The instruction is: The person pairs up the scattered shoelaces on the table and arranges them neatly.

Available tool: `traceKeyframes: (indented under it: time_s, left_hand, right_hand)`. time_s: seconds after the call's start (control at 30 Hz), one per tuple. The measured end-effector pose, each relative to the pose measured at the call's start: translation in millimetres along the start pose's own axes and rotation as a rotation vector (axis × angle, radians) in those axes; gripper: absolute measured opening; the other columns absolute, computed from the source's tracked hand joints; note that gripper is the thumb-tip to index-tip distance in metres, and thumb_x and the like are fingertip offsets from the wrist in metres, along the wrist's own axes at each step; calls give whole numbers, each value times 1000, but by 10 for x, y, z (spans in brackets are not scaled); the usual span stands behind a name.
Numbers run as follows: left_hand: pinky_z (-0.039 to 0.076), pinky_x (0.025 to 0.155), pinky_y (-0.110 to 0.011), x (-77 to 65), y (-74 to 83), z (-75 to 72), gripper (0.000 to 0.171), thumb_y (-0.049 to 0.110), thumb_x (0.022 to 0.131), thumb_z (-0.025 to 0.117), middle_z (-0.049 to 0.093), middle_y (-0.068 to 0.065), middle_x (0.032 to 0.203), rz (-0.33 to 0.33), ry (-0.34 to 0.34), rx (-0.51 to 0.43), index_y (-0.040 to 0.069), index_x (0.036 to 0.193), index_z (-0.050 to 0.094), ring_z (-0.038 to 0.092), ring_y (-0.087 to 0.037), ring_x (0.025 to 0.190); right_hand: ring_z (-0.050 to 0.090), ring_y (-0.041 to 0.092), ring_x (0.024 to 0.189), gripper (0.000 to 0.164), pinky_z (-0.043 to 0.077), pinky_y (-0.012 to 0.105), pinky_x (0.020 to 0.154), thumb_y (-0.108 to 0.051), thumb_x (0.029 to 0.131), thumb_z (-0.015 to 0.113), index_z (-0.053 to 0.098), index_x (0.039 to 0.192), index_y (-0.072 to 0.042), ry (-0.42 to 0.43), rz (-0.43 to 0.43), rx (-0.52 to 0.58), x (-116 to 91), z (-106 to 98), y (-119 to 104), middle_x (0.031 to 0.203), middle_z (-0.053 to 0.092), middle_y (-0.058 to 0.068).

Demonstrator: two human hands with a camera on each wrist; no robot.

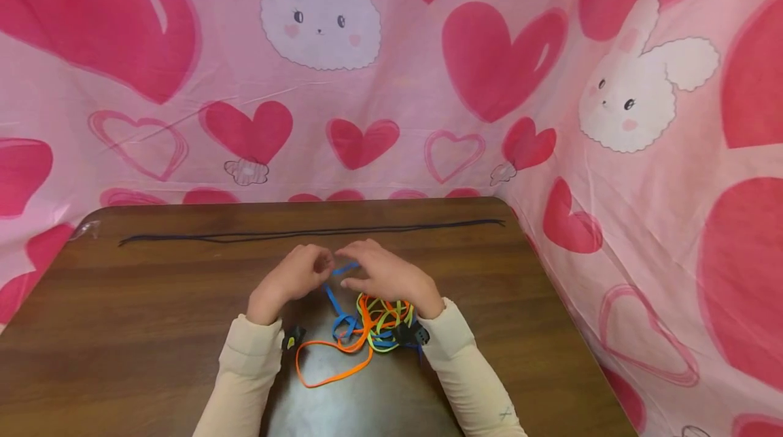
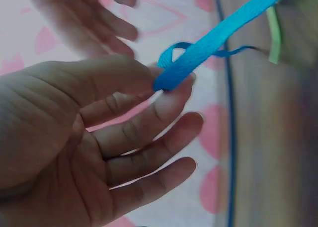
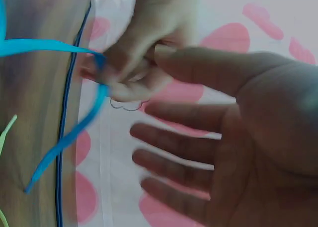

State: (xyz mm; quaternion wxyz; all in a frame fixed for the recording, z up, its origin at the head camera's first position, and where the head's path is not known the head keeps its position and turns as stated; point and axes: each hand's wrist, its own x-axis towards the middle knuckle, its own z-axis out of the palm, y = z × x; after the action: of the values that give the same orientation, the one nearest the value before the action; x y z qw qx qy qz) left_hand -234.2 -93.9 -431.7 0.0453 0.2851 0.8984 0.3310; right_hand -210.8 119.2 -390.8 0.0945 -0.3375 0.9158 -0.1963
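A flat blue lace (image 2: 213, 36) is pinched between the thumb and index finger of my left hand (image 1: 301, 272), its other fingers loosely spread. From the pinch one stretch of lace runs down to the pile, and a loose end (image 3: 74, 130) hangs free. My right hand (image 1: 388, 272) is close beside the left, fingers extended, thumb apart, nothing between them. Beneath the hands lies a tangle of orange, yellow-green and blue laces (image 1: 384, 321), partly covered by the right wrist. An orange loop (image 1: 333, 379) spreads out from it toward the front.
Dark laces (image 1: 312, 232) lie stretched lengthwise along the back of the brown wooden table (image 1: 153, 315). Pink cloth (image 1: 416, 90) with hearts and rabbits hangs behind and to the right. A clear scrap (image 1: 85, 230) sits at the back left corner.
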Motion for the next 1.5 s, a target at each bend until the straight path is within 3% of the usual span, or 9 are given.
traceKeyframes:
  time_s: [0.13, 0.27, 0.5, 0.7, 0.9, 1.03, 1.23, 1.5]
  left_hand:
    - [54, 75, -40, -66, 144, -95, 6, 2, 90, 68, 72, -4, 84, 68, 30, -26, 3, 93, 72, 65, -16, 77]
    - [55, 77, -40, -110, 245, -156, 6, 3, 94, 68, 73, -3, 87, 100, 78, -81, 7, 96, 73, 64, -14, 80]
    - [55, 86, -46, -138, 348, -231, 8, 8, 94, 72, 73, -1, 93, 169, 166, -189, 12, 101, 71, 65, -11, 85]
    - [53, 89, -39, -156, 402, -267, 15, 7, 92, 75, 69, 5, 86, 202, 193, -245, 14, 103, 68, 65, -8, 82]
    - [53, 88, -37, -183, 417, -295, 24, 8, 91, 76, 67, 2, 85, 200, 138, -343, 15, 112, 65, 66, -12, 82]
    - [53, 87, -33, -204, 415, -311, 26, 9, 92, 75, 70, -2, 91, 199, 109, -403, 13, 115, 66, 67, -14, 83]
    - [54, 82, -33, -226, 419, -332, 16, 14, 95, 73, 73, 3, 98, 163, 67, -400, 14, 111, 72, 69, -12, 88]
    - [55, 78, -36, -291, 514, -370, 7, 16, 95, 73, 73, 6, 91, 148, 139, -410, 15, 101, 76, 67, -16, 86]
  right_hand:
    - [58, 26, 120, 49, 45, 45, 104, -27, 94, 74, 61, 138, -7, 131, 80, -21, -18, 16, -54, 134, 66, 5]
    - [61, 24, 110, 40, 47, 44, 99, -23, 93, 75, 68, 130, -9, 233, 126, 71, -22, 14, -108, 126, 71, 3]
    - [70, 17, 97, 21, 53, 35, 88, -17, 96, 72, 76, 115, -10, 332, 108, 255, -3, 34, -157, 104, 78, 2]
    - [64, 8, 72, 13, 52, 24, 67, -18, 95, 73, 80, 102, -10, 399, 89, 275, -61, -27, -174, 88, 78, 0]
    - [62, 7, 78, 10, 53, 26, 72, -18, 95, 73, 79, 100, -12, 460, 72, 288, -146, -97, -232, 92, 77, -4]
    - [64, 6, 81, 8, 53, 29, 74, -17, 95, 73, 78, 99, -12, 563, 41, 327, -212, -155, -266, 89, 76, -6]
    - [67, 10, 81, 9, 54, 34, 76, -8, 93, 73, 77, 101, -7, 718, -14, 348, -332, -268, -237, 86, 75, -1]
    - [71, 12, 82, 8, 52, 37, 81, -9, 93, 74, 77, 100, -7, 829, 22, 353, -442, -398, -134, 85, 77, 2]
